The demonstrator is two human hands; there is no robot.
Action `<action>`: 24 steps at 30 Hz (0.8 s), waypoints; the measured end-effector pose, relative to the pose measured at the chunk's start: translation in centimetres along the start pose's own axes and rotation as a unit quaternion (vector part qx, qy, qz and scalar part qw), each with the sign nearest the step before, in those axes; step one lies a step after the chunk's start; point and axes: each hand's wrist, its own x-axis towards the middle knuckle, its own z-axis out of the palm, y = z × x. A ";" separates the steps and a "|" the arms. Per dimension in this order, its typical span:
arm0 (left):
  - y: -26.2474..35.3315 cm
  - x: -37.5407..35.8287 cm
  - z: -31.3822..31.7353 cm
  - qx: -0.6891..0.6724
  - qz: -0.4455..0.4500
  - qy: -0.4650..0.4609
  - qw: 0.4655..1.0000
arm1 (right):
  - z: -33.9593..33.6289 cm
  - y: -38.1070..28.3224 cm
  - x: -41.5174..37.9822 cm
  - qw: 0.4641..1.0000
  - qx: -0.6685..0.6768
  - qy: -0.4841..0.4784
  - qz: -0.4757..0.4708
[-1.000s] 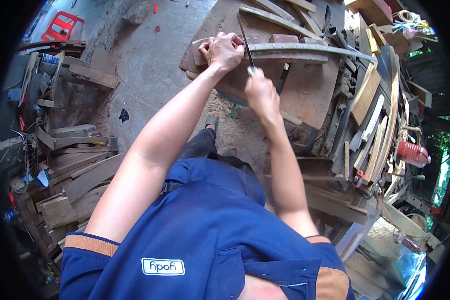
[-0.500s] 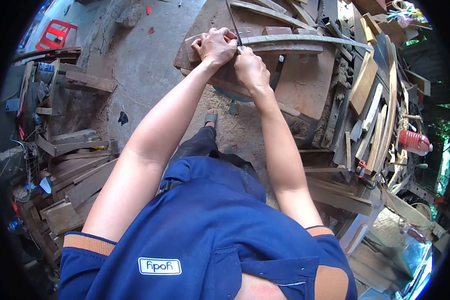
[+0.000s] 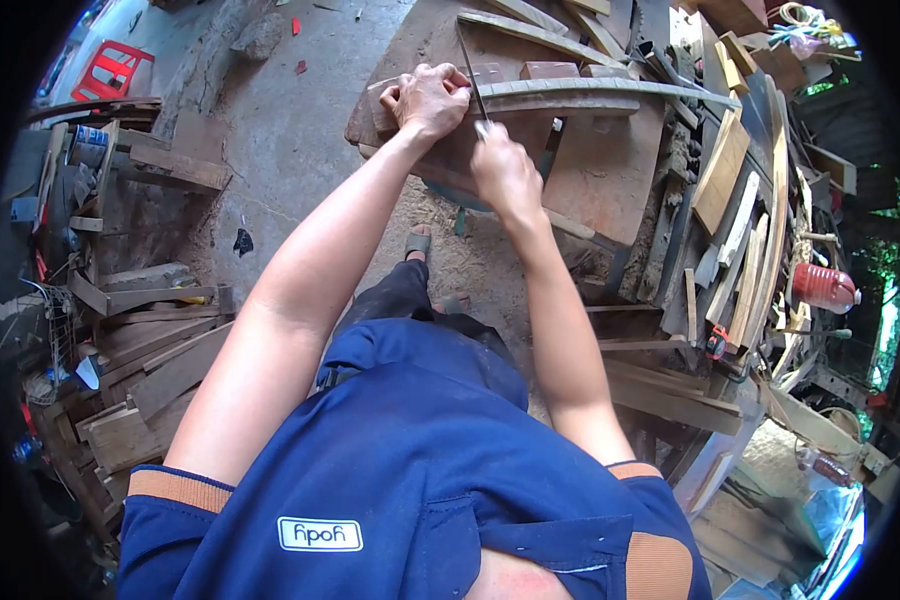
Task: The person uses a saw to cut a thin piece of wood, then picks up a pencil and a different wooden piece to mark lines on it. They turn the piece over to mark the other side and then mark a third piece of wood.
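Observation:
My right hand [image 3: 508, 168] is closed around the handle of a handsaw, whose narrow dark blade [image 3: 472, 72] appears almost edge-on. The blade crosses a long, slightly curved wooden strip [image 3: 590, 87] near its left end. Just left of the blade, my left hand [image 3: 433, 100] is closed on that end of the strip, with the fingers bent over it. Beneath the strip are wooden blocks [image 3: 548, 70] and another length of wood, all on a worn wooden workbench [image 3: 610, 170]. How deep the blade sits in the wood cannot be made out.
Long boards and offcuts [image 3: 725, 170] crowd the right side, near a red plastic bottle [image 3: 825, 287] and a tape measure [image 3: 716, 342]. More scrap wood [image 3: 160, 390] is piled at left. A red plastic chair [image 3: 113, 72] stands on the concrete floor [image 3: 300, 130].
My right hand has drawn back toward my body, and the saw blade has slid with it. My left hand stays on the strip in nearly the same place.

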 end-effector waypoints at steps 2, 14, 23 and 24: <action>-0.1 0.1 0.3 0.009 0.003 0.017 1.000 | -0.4 0.1 -1.7 1.000 -0.017 -0.006 0.004; -0.2 0.2 0.3 0.030 0.008 0.030 0.999 | -0.5 -0.1 -1.9 0.999 -0.031 -0.024 0.027; -0.1 0.1 -0.1 0.010 -0.003 -0.012 1.000 | 0.3 -0.3 0.7 1.000 -0.018 -0.004 0.000; -0.1 0.0 0.2 0.015 0.003 0.000 1.000 | -0.2 -0.2 -1.1 1.000 -0.018 -0.011 0.014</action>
